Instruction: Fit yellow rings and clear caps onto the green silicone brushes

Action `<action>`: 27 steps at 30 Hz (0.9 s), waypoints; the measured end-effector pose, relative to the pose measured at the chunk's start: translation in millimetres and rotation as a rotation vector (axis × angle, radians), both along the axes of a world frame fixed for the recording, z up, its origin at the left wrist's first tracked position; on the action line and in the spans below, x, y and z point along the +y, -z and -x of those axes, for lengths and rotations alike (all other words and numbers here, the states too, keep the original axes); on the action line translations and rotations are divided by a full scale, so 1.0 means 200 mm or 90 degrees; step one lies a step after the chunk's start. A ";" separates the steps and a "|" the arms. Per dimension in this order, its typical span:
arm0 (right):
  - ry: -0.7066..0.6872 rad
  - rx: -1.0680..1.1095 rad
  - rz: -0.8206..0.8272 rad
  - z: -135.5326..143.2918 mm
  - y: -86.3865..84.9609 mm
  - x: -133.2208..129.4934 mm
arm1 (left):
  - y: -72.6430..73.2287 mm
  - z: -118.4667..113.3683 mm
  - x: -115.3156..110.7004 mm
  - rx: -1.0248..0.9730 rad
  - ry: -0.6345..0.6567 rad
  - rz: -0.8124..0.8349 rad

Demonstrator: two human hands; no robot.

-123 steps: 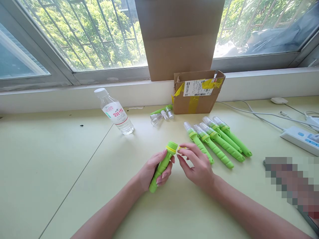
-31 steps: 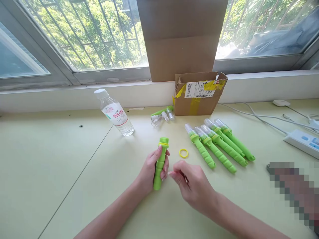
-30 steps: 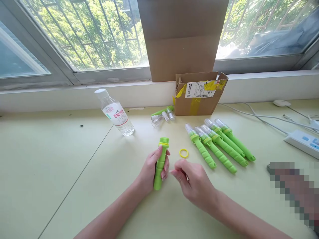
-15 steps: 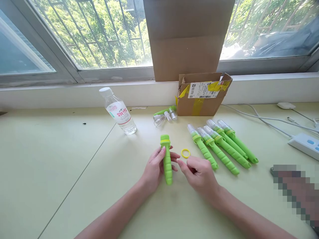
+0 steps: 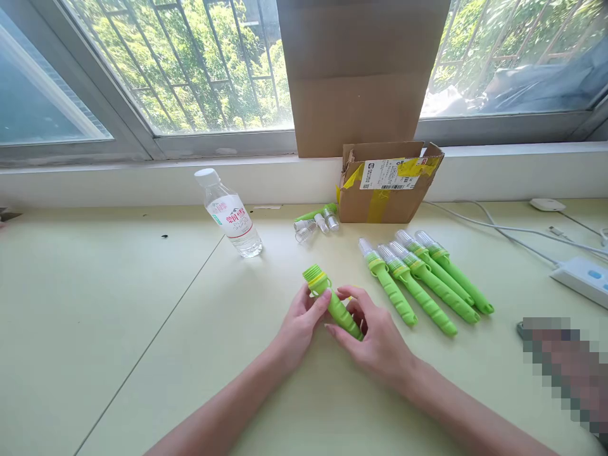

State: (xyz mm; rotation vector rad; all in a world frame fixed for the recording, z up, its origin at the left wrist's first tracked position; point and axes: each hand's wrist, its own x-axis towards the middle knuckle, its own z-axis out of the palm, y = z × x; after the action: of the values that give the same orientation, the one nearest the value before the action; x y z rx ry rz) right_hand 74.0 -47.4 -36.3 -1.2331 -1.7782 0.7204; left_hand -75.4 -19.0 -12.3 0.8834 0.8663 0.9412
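A green ridged handle (image 5: 342,315) with a threaded top and a yellow ring below the threads is tilted, its threaded end up and to the left. My left hand (image 5: 304,316) is closed round its upper part, the thumb lying on the front. Around the lower end curl the thumb and fingers of my right hand (image 5: 375,329). A small bit of a loose yellow ring (image 5: 350,297) shows behind my right fingers; the rest of it is hidden. To the right lie several similar green handles (image 5: 393,292) fitted with clear ribbed caps.
Clear caps (image 5: 331,220) and another green part (image 5: 311,215) lie near a cardboard box (image 5: 399,201) by the wall. A water bottle (image 5: 232,217) stands back left. At right are cables (image 5: 494,223), a power strip (image 5: 582,275) and a blurred-out object (image 5: 565,361).
The green handle has swung from nearly upright to a slant, its lower end moving right. My right hand has opened from a pinch and come round that end, covering most of the loose ring.
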 end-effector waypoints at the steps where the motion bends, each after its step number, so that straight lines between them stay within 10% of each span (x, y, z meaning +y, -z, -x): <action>1: -0.001 -0.005 0.000 0.00 0.01 0.00 | 0.00 0.00 0.00 0.008 -0.001 -0.012; 13: 0.086 0.014 0.012 -0.03 0.01 0.03 | -0.01 -0.01 -0.01 0.143 0.075 -0.103; 27: 0.152 0.000 0.070 -0.04 0.03 0.07 | 0.03 0.08 0.20 0.488 -0.124 -0.299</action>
State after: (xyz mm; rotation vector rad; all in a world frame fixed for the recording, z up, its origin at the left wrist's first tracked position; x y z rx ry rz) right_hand 81.2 -32.8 -42.3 -1.4901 -1.5739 0.6853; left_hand -90.6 21.5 -19.0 1.6432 1.4286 1.0003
